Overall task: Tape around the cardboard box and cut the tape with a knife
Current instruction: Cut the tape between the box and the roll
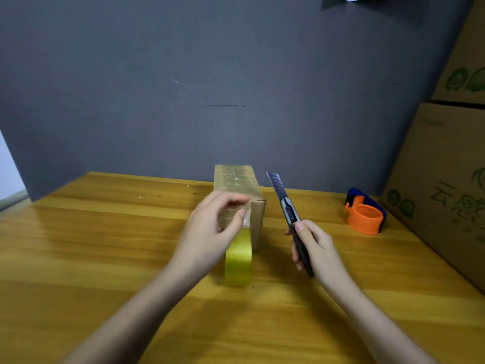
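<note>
A small cardboard box [237, 183] with tape along its top stands on the wooden table [105, 245]. A yellowish roll of tape [238, 257] stands on edge just in front of it. My left hand [210, 232] is at the box's near left corner, thumb and fingertips pinching the clear tape strip that runs up from the roll. My right hand [313, 249] grips a utility knife [287, 208] to the right of the box, its long blade extended and pointing up and away, not touching the box.
An orange and blue tape dispenser [366, 212] sits at the back right of the table. Large cardboard cartons [441, 190] with green print are stacked along the right edge. A grey wall panel [236, 88] stands behind the table.
</note>
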